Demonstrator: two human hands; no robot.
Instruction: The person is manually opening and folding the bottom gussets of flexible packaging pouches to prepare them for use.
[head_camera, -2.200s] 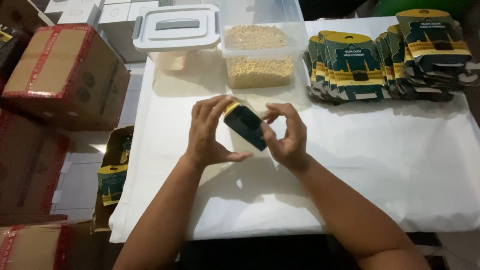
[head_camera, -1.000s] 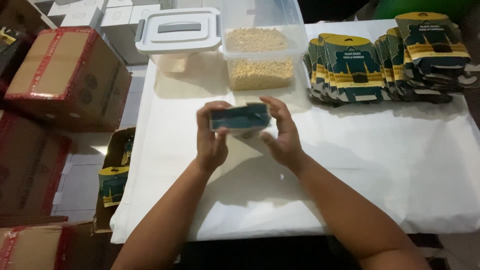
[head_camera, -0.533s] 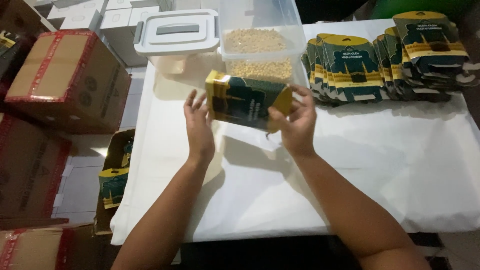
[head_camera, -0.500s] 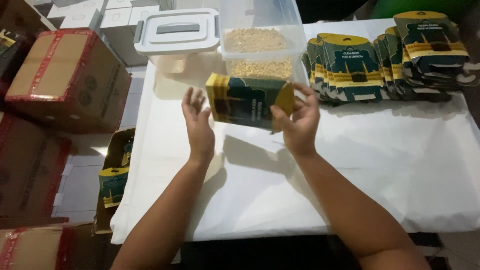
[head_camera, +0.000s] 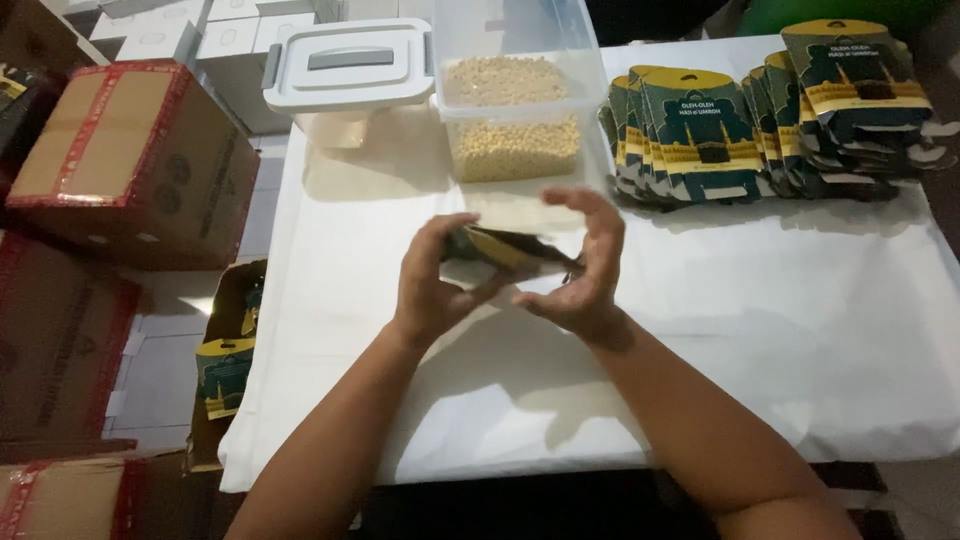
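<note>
- Pouch (head_camera: 505, 255), dark green with gold trim, sits between both hands just above the white-covered table (head_camera: 800, 330), tilted almost flat, mouth end toward the right hand
- far left: taped brown cardboard boxes (head_camera: 130, 160) stacked on the floor beside the table
- open carton (head_camera: 228, 350) low at the table's left edge, holds more green pouches standing upright
- white lid with grey handle (head_camera: 348, 65) rests on a small pale tub at the table's back left
- left hand (head_camera: 435, 285) grips the pouch's left end, thumb on top, fingers curled under
- clear plastic bin (head_camera: 515, 95) directly behind the hands, roughly half full of small tan pellets or beans; can't tell which
- right hand (head_camera: 585, 265) clamped on the pouch's right end, fingers arched over the top, thumb below
- hands close together, not touching each other, only the pouch between them
- both forearms run in from the bottom edge, raised off the table
- fanned pile of flat green pouches (head_camera: 760, 120) at the table's back right, overlapping, well apart from the held one
- print on the pouches left out; the held pouch is blurred, so can't tell whether it's sealed
</note>
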